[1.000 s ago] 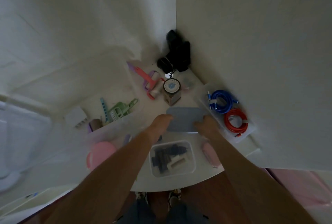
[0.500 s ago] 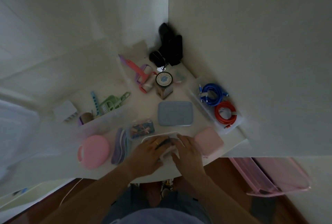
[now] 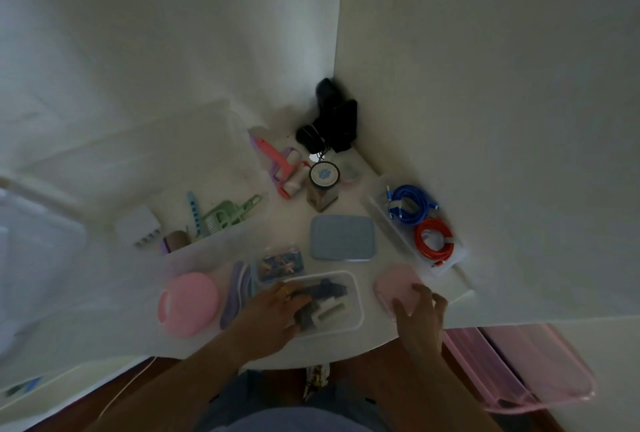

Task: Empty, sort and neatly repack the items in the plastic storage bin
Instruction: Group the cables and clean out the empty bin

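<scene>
The task looks midway: most items lie spread on the bench (image 3: 291,223), while the large storage bin (image 3: 194,223) at the left holds only a green scoop (image 3: 228,215) and a few small things. A clear tray (image 3: 415,223) keeps a blue cable (image 3: 410,204) and a red cable (image 3: 434,239). The left hand (image 3: 277,310) reaches into a small clear container (image 3: 356,296), its fingers curled on dark pieces inside. The right hand (image 3: 420,314) rests relaxed fingers on a pink case (image 3: 394,282). Repacking remains.

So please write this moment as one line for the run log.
left hand: in small clear container, on dark items | right hand: over pink case | grey lid: flat on table, apart
</scene>
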